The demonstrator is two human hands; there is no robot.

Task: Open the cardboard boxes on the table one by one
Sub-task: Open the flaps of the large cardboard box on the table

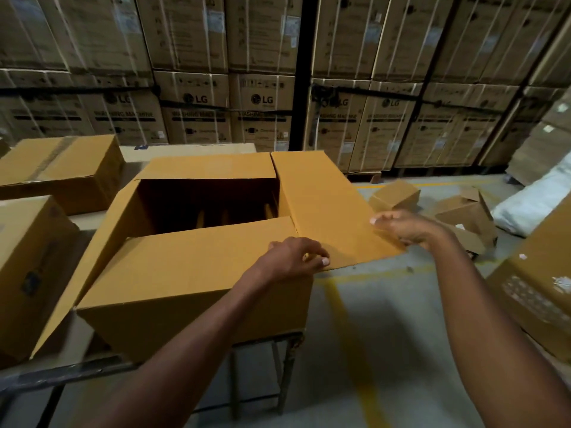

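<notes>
A large open box (pixel 191 273) stands at the near right end of the table (pixel 61 370), its right side level with the table's end. All four flaps are folded out: the left flap (pixel 102 242) slopes down and away, the far flap (pixel 210 166) lies back, the near flap (pixel 185 257) tilts toward the person, and the right flap (pixel 324 208) juts out past the table over the floor (pixel 386 335). The inside is dark; a few pale upright shapes show at the bottom, too dim to name. The left hand (pixel 293 257) rests at the box's near right corner, fingers curled, thumb lying on the right flap where it meets the near flap; whether it pinches the cardboard cannot be told. The right hand (pixel 404 225) is at the outer edge of the right flap, its fingers curved over that edge and gripping it. Two closed boxes sit on the table to the left, one near (pixel 27 267) and one farther back with tape along its top (pixel 61 168). On the floor to the right lie small opened boxes (pixel 463 211) and a white sack (pixel 537 202). Behind, stacked strapped cartons (pixel 262 112) marked LG washing machine fill the wall.
</notes>
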